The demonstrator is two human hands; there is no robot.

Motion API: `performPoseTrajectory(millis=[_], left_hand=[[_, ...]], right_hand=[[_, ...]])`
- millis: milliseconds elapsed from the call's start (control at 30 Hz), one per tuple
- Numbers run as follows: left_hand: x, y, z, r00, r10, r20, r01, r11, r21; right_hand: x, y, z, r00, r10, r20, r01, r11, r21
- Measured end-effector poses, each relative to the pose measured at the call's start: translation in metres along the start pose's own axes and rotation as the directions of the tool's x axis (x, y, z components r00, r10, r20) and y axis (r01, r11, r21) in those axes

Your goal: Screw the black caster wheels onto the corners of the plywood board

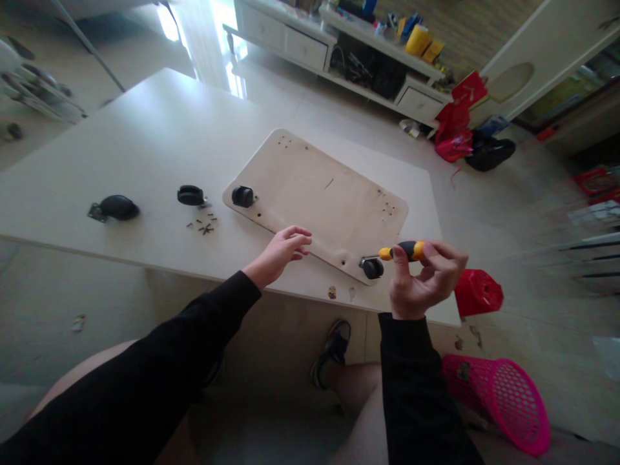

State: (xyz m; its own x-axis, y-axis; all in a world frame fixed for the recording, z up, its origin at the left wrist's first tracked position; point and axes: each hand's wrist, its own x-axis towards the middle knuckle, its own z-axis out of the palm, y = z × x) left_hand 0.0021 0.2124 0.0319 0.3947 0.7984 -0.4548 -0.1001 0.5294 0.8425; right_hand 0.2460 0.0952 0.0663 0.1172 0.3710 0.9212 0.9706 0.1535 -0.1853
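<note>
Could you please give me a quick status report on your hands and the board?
Left hand flat on wooden board edge. Right hand grips screwdriver, tip at caster on near corner. Two loose casters and screws lie left, apart.

A single view from a camera worn on the person's head, looking forward and steeply down over a pale table (145, 148). The near table edge crosses the middle of the frame, with both black-sleeved forearms reaching up from the bottom edge, close to the lens. Below the table edge the person's knees and one shoe (334, 349) show, so the camera sits directly above the lap. The upper part reaches across the floor to a far shelf unit (339, 45). Edges bend with wide-angle distortion.
</note>
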Motion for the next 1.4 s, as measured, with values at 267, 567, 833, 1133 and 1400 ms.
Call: performPoseTrajectory(millis=[267, 567, 833, 1133, 1400], left_hand=[[0.000, 0.000, -0.001, 1.000, -0.004, 0.011, 0.004, 1.000, -0.005], [0.000, -0.001, 0.000, 1.000, 0.002, 0.009, -0.002, 1.000, 0.005], [-0.002, -0.001, 0.001, 1.000, -0.004, 0.013, 0.004, 1.000, 0.003], [0.000, -0.002, 0.001, 1.000, -0.002, 0.016, 0.002, 1.000, 0.003], [0.000, -0.002, 0.002, 1.000, -0.012, 0.004, 0.012, 1.000, -0.003]], right_hand=[[0.006, -0.011, 0.002, 0.999, -0.018, 0.045, 0.010, 0.986, 0.166], [0.009, -0.009, 0.001, 0.999, -0.003, -0.038, 0.004, 0.999, 0.043], [0.007, -0.008, 0.003, 0.997, 0.029, -0.066, -0.021, 0.993, 0.114], [0.007, -0.009, 0.008, 0.994, 0.095, -0.060, -0.076, 0.962, 0.262], [0.012, -0.010, 0.004, 0.989, 0.067, -0.129, -0.048, 0.988, 0.144]])
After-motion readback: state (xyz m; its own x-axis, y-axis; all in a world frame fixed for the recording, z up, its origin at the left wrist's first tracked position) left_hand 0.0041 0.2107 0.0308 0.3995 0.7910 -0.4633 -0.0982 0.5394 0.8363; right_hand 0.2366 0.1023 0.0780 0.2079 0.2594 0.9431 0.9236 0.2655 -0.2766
